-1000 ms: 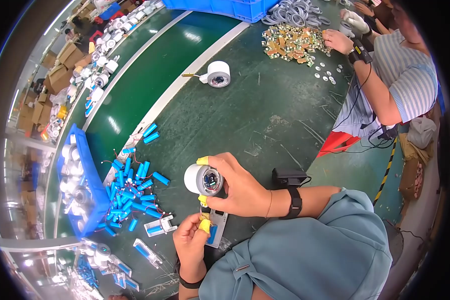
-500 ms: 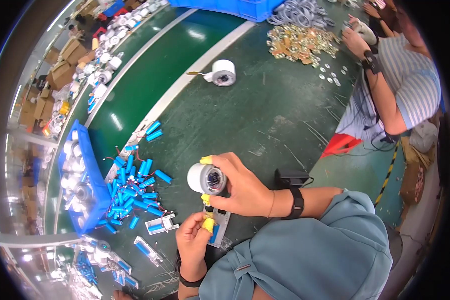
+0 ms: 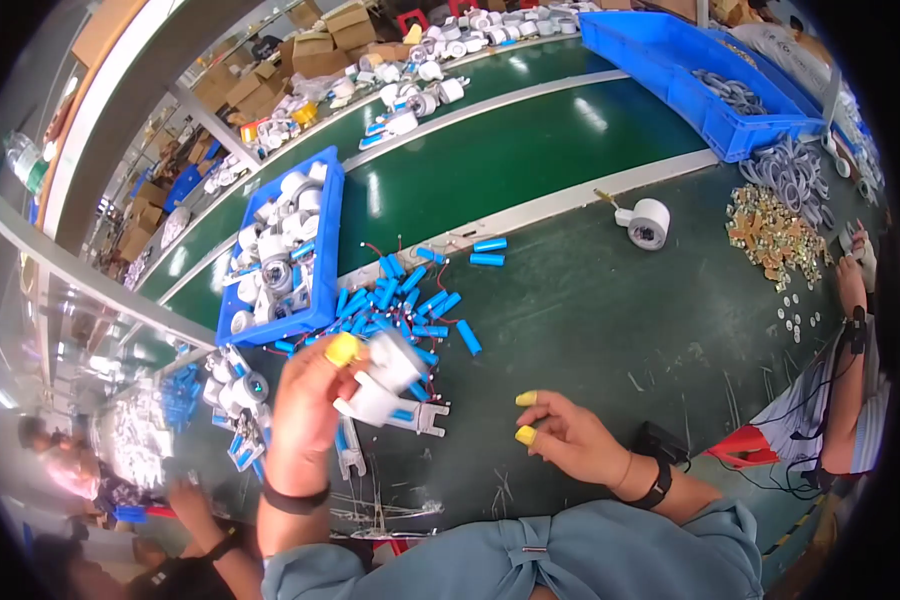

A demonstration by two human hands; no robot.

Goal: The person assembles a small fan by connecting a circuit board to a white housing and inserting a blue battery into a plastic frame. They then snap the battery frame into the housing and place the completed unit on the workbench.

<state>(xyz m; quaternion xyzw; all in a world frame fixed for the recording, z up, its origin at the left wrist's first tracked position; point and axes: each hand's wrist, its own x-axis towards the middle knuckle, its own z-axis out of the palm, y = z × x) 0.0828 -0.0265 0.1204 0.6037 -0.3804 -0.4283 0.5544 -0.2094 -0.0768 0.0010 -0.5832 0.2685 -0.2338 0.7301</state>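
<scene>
My left hand (image 3: 305, 410), with a yellow finger cot on a fingertip, is closed on a white round plastic housing (image 3: 395, 362). The housing is raised over the left part of the bench and smeared by motion. A white stem-like part shows below it. Beneath and behind are loose blue cylindrical batteries (image 3: 380, 300) with thin wires. A white handle shell (image 3: 420, 418) lies close by on the bench. To the right, my right hand (image 3: 580, 440) hovers over the green bench top, empty, its thumb and forefinger in yellow cots and held apart.
A blue crate (image 3: 332, 250) of white housings stands at the left beside the green conveyor (image 3: 490, 130). Another white housing (image 3: 650, 222) lies at the bench's far side. Grey rings (image 3: 785, 175) and small brass-coloured parts (image 3: 770, 230) are heaped at right, near a co-worker's arm (image 3: 850, 290).
The view has swung left. The white housing has passed from my right hand to my left, which has lifted and moved toward the crate. My right hand has let go.
</scene>
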